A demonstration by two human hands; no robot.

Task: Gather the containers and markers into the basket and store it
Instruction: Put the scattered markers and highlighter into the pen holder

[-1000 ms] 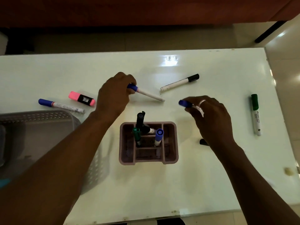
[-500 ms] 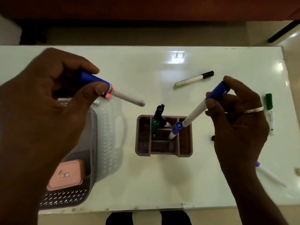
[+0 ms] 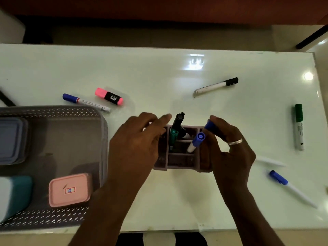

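A mauve pen holder (image 3: 177, 166) stands at the table's middle with a black marker (image 3: 179, 119), a green marker (image 3: 173, 135) and a blue-capped marker (image 3: 197, 140) upright in it. My left hand (image 3: 134, 144) hovers over the holder's left side, fingers loosely spread; a white sliver shows between them, and anything it holds is hidden. My right hand (image 3: 229, 148) pinches a blue-capped marker (image 3: 209, 126) above the holder's right side. The grey perforated basket (image 3: 53, 110) sits at the left and holds a pink container (image 3: 69, 189), a blue-grey one (image 3: 10, 139) and a teal one (image 3: 17, 190).
Loose on the white table (image 3: 159, 77) lie a blue marker (image 3: 85, 102), a pink highlighter (image 3: 109, 96), a black-capped marker (image 3: 216, 85), a green marker (image 3: 299, 126), another blue marker (image 3: 291, 188) and a white pen (image 3: 269, 163). The table's near edge is close to my body.
Both hands have come down and inward onto the pen holder. The left hand's blue marker is no longer visible; the right hand's marker now points down at the holder.
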